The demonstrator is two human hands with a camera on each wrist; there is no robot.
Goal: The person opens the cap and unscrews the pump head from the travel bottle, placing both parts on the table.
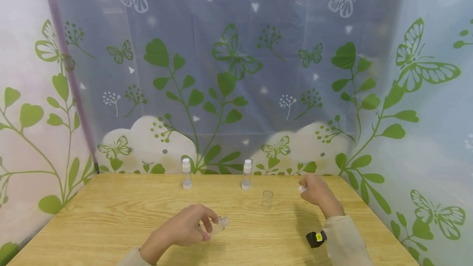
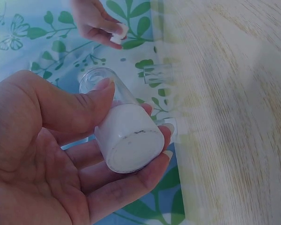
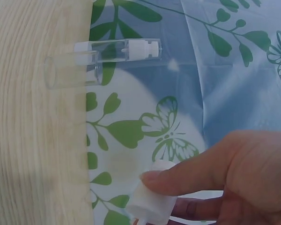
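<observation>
My left hand [image 1: 188,227] grips a small clear bottle with a white base [image 2: 131,138], its thumb on the clear wall and its fingers curled beneath. In the head view the bottle is tilted over the table, its open neck [image 1: 223,221] pointing right. Off to the right, my right hand [image 1: 318,193] pinches a white pump head [image 3: 152,199] between thumb and fingers, apart from the bottle. Between the hands, a clear cap [image 1: 267,200] stands on the wooden table [image 1: 122,204].
Two capped clear bottles with white pumps stand along the table's back edge, a left one [image 1: 187,175] and a right one [image 1: 246,175]. A small black object with a yellow label [image 1: 315,239] shows beside the right sleeve [image 1: 347,239]. Behind hangs a leaf-and-butterfly patterned curtain [image 1: 236,106].
</observation>
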